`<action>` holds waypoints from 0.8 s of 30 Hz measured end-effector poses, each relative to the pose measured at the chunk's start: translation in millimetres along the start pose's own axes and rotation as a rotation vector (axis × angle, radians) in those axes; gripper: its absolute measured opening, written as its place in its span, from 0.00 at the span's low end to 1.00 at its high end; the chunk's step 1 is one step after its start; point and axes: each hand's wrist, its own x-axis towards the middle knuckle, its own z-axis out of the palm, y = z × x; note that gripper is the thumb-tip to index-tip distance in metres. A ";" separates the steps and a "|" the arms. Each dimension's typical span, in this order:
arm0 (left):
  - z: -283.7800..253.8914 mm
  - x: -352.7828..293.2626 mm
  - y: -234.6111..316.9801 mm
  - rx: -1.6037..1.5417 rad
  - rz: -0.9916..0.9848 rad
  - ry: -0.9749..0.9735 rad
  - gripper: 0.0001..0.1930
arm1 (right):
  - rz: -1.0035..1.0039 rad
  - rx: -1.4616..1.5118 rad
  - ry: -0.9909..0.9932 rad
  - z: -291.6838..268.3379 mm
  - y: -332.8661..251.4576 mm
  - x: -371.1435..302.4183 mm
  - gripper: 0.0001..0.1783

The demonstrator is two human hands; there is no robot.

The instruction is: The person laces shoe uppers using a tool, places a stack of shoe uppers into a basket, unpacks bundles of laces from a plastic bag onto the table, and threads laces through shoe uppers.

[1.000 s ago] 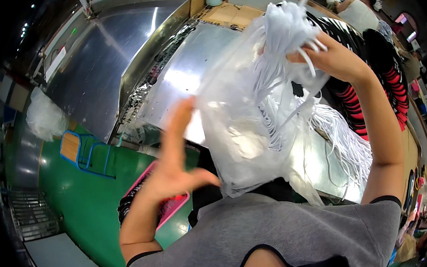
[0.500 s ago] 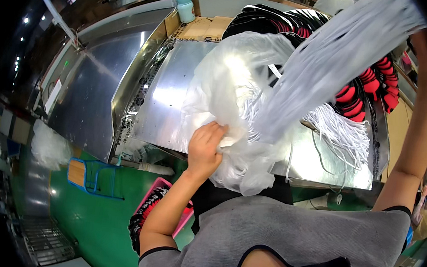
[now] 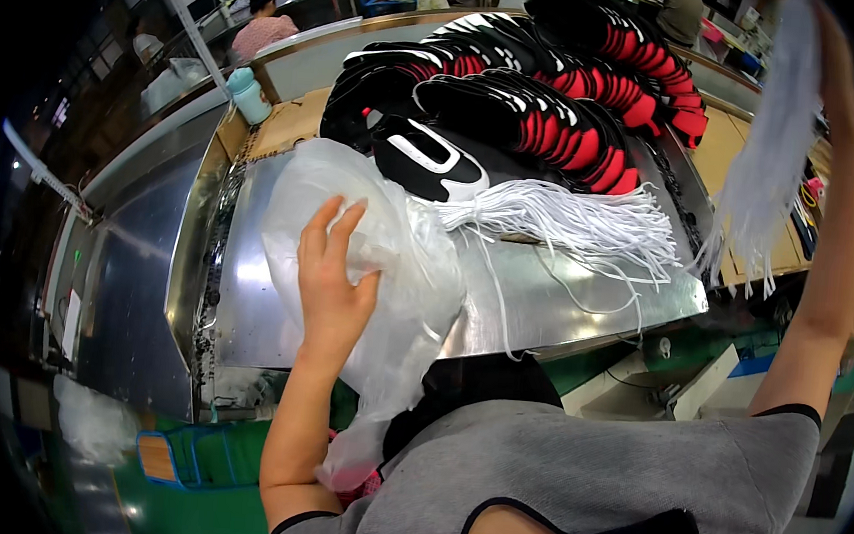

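Note:
My left hand (image 3: 333, 285) is open, thumb and fingers apart, against a crumpled clear plastic bag (image 3: 411, 281) that hangs over the table's near edge. Raised at the far right, my right hand (image 3: 828, 38) grips a bundle of white laces (image 3: 773, 144), which dangles down; its fingers are mostly lost at the dark rim. Another bundle of white laces (image 3: 581, 224) lies across the metal table (image 3: 564, 313), some strands trailing toward me. Behind it sits a single black-and-white shoe upper (image 3: 430, 162).
Rows of black, red and white shoe uppers (image 3: 548, 126) fill the table's back. A light-blue bottle (image 3: 249, 95) stands back left, beyond a metal divider (image 3: 193, 239). A blue-framed stool (image 3: 187, 454) is on the green floor. Other people (image 3: 265, 28) sit beyond.
The right-hand lace bundle has swung up and right, clear of the bag, and now hangs down. My left hand has let go of the bag and spread its fingers. The view has shifted.

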 end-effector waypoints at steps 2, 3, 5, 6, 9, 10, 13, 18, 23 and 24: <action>-4.3 2.9 4.1 -0.063 0.037 0.003 0.29 | 0.051 -0.289 -0.163 12.4 47.6 -26.4 0.18; -5.5 2.3 4.1 -0.094 0.034 -0.006 0.26 | 0.175 -0.447 -0.349 25.5 92.4 -45.9 0.22; -15.7 -4.9 4.2 -0.070 0.006 0.018 0.23 | 0.204 -0.342 -0.869 141.9 58.3 -109.7 0.23; -21.5 -7.1 2.5 -0.066 -0.006 0.045 0.21 | 0.272 -0.544 -1.045 187.9 -5.0 -136.1 0.31; -34.8 -3.6 15.1 0.097 0.106 0.068 0.19 | -0.301 0.011 -1.045 243.9 32.3 -211.7 0.65; -40.9 -4.1 20.2 0.105 0.116 0.069 0.19 | -0.360 0.224 -1.039 272.4 24.5 -236.4 0.67; -51.3 -7.2 35.6 0.205 0.244 0.047 0.16 | -0.245 0.730 -0.952 351.9 -35.3 -307.5 0.62; -92.2 -31.5 30.8 0.363 0.293 0.048 0.24 | 0.167 1.396 -1.412 411.9 -132.4 -364.9 0.32; -170.1 -116.8 51.5 0.550 0.166 0.379 0.31 | 0.644 1.692 -1.135 366.0 -180.5 -327.5 0.13; -175.3 -131.8 56.6 0.518 0.095 0.421 0.30 | 0.657 1.681 -1.131 360.4 -191.6 -322.0 0.13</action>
